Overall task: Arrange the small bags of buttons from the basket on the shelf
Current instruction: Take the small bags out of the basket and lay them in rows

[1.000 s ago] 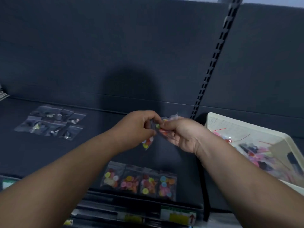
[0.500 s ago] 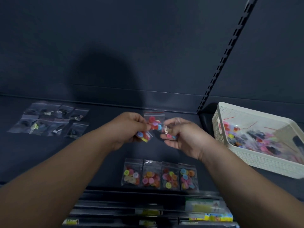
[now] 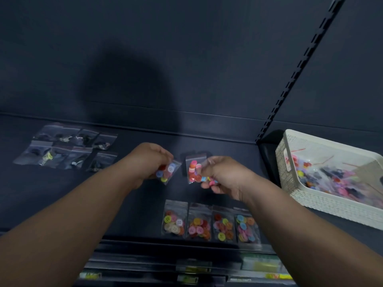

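Bag (image 3: 168, 171) of buttons juts right from the left hand (image 3: 150, 160), pinched in its curled fingers (image 3: 164, 156) at mid-frame. A second bag (image 3: 193, 170) sticks out left of the right hand (image 3: 224, 176), which grips it. A row of 4 bags (image 3: 199, 222) lies below; the basket (image 3: 331, 201) stands far right.

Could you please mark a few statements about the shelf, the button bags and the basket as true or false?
1. The left hand pinches the left-held bag, and the right hand pinches the right-held bag. True.
2. The row of four bags lies along the front edge of the shelf. True.
3. The basket stands to the left of both hands. False: it stands to their right.
4. The basket is empty. False: it holds many button bags.
5. The dark bags lie at the far left. True.
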The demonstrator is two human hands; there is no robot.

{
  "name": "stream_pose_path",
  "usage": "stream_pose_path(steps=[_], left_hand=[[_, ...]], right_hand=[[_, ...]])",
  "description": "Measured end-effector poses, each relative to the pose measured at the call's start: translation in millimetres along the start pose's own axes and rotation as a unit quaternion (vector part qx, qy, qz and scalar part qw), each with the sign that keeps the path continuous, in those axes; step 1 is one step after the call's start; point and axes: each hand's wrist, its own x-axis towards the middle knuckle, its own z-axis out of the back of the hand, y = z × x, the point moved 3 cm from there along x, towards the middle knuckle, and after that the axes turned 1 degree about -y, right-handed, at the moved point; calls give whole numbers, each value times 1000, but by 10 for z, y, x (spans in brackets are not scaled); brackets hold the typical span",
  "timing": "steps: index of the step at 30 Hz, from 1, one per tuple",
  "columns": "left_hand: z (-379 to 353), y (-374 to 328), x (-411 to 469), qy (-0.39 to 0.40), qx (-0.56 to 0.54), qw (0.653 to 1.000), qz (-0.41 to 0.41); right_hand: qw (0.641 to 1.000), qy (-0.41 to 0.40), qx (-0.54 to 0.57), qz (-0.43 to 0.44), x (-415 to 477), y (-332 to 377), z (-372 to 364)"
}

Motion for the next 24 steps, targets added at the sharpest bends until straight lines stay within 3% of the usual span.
stream_pose_path(steps=[5,10,20,22,24], left_hand=[[139,26,6,-51,-67,996,9],[151,68,-7,-45,-91,995,4],[65,48,7,-15,-105,994,-2],[32,38,9,-6,-99,995,-8],[-11,25,6,4,-90,996,-14]], right_hand=[[998,38,-52,-26,59,42,-247],[993,53,-101,-20,99,65,-439],[940,53,-338,-14,39,103,-314],[930,33,-367,-8,33,110,-230],[943,-12,-332,36,-11,151,-126]])
